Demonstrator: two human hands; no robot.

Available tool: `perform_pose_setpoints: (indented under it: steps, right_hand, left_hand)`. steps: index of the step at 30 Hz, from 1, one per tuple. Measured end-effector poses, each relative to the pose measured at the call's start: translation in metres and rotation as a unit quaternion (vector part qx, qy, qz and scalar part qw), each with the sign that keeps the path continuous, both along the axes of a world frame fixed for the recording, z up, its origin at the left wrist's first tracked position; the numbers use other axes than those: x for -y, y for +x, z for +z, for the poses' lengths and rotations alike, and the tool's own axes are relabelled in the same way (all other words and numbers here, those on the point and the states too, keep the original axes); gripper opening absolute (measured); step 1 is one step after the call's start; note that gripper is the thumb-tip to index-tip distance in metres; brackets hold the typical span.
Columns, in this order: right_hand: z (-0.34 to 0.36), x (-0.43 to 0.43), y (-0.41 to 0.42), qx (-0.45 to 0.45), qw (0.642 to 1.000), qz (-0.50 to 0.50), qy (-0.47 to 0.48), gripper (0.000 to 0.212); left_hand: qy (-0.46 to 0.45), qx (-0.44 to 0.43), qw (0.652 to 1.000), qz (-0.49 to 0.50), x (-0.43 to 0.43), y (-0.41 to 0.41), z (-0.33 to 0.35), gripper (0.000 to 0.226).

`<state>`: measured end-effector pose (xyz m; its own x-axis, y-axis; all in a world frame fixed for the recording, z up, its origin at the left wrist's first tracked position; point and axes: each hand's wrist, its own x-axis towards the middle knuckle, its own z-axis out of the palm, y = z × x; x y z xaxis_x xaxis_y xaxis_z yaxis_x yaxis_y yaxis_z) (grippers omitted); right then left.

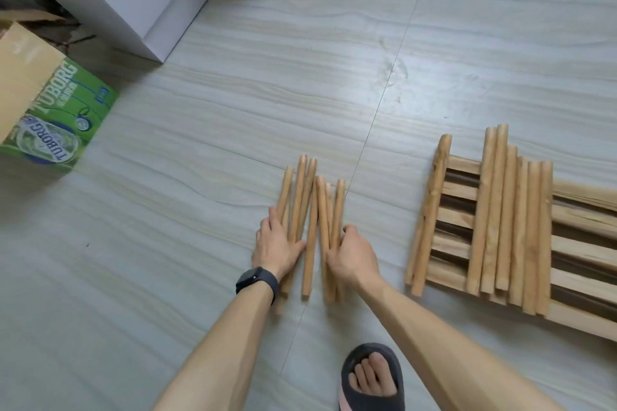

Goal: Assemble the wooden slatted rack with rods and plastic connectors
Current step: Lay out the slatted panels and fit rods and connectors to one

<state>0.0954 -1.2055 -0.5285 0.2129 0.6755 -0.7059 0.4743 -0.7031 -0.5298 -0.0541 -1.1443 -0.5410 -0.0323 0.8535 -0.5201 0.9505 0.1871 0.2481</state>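
1. Nearest, a foot in a dark rubber slipper [372,377] is planted on the pale grey tiled floor [167,243].
2. Just ahead, the loose bundle of round light-wood rods [312,210] is laid on the floor. The left hand [278,245] is pressed flat on it, grip spread. The right hand [350,253] has its grip curled round the rightmost rods.
3. Uneven lifting could let the round rods roll and scatter.
4. Further right, the wooden slatted panel [457,190] is stacked with more rods, which could be knocked off.
5. No plastic connectors are seen.
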Motion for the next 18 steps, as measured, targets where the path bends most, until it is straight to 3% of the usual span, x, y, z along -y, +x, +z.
perform_pose_setpoints:
  steps: [3, 14, 18]
  right_hand:
    - [0.002, 0.006, 0.002, 0.043, 0.999, 0.031, -0.001, 0.044]
    - [-0.001, 0.015, -0.004, -0.020, 0.998, 0.051, -0.004, 0.062]
    - [0.030, 0.027, 0.015, -0.040, 0.997, 0.045, 0.047, 0.061]
  left_hand:
    - [0.006, -0.030, 0.999, -0.030, 0.002, -0.001, -0.002, 0.105]
    - [0.010, 0.017, 1.000, 0.008, 0.005, 0.003, -0.009, 0.088]
    - [0.029, 0.025, 0.999, 0.034, 0.010, 0.007, -0.003, 0.078]
